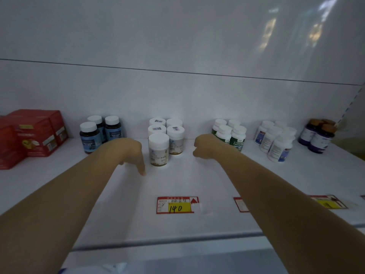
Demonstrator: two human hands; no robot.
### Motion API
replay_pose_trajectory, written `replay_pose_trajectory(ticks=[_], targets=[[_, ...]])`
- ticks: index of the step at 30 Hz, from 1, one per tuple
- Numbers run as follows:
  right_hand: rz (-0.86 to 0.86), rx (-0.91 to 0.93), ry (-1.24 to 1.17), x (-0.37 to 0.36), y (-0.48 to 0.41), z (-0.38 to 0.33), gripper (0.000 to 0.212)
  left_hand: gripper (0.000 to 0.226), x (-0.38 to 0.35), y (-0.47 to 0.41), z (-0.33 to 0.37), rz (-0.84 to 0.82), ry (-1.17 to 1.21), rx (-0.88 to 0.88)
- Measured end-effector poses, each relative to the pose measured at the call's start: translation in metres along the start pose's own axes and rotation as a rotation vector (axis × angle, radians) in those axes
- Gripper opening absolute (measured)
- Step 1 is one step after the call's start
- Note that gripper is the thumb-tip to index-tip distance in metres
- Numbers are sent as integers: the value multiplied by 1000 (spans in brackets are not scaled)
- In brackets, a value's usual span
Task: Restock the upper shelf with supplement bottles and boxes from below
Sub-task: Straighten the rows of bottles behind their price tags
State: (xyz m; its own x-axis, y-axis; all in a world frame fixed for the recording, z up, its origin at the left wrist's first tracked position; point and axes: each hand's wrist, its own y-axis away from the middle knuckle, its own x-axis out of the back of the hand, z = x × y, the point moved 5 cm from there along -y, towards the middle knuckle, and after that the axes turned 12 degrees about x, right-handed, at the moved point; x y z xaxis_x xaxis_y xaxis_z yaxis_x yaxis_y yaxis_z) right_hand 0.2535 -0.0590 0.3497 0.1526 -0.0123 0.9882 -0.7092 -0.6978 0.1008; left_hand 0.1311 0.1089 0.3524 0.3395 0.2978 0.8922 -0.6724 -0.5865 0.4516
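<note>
A cluster of white-capped supplement bottles (159, 149) stands in the middle of the white upper shelf (177, 184). My left hand (131, 153) hangs just left of the front bottle, fingers pointing down at the shelf, holding nothing. My right hand (205, 146) is to the right of that cluster, fingers curled loosely, empty, just in front of the green-labelled bottles (230, 135). Neither hand touches a bottle.
Red boxes (33, 135) sit at the far left, dark blue-labelled bottles (98, 131) beside them. White bottles (276, 139) and purple bottles (318, 135) stand to the right. Price tags (176, 205) lie along the shelf's front strip. The white back wall rises behind.
</note>
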Motion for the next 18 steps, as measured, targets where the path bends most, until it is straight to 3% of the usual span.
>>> replay_pose_trajectory(ticks=[1,4,7,10,12,18], targets=[[3,-6,23,2,8,4,19,73,-2,8,3,-43,-20,20],[-6,-52,47,5,32,20,23,66,-13,36,23,-193,-42,35],[-26,-84,87,13,57,42,24,51,-23,55,72,-230,66,-131],[-4,-101,110,21,74,72,15,42,-16,65,123,-43,150,-309],[23,-129,126,24,80,97,13,58,-11,62,145,105,182,-343],[95,-157,47,22,69,156,37,68,-18,24,185,161,328,-285]])
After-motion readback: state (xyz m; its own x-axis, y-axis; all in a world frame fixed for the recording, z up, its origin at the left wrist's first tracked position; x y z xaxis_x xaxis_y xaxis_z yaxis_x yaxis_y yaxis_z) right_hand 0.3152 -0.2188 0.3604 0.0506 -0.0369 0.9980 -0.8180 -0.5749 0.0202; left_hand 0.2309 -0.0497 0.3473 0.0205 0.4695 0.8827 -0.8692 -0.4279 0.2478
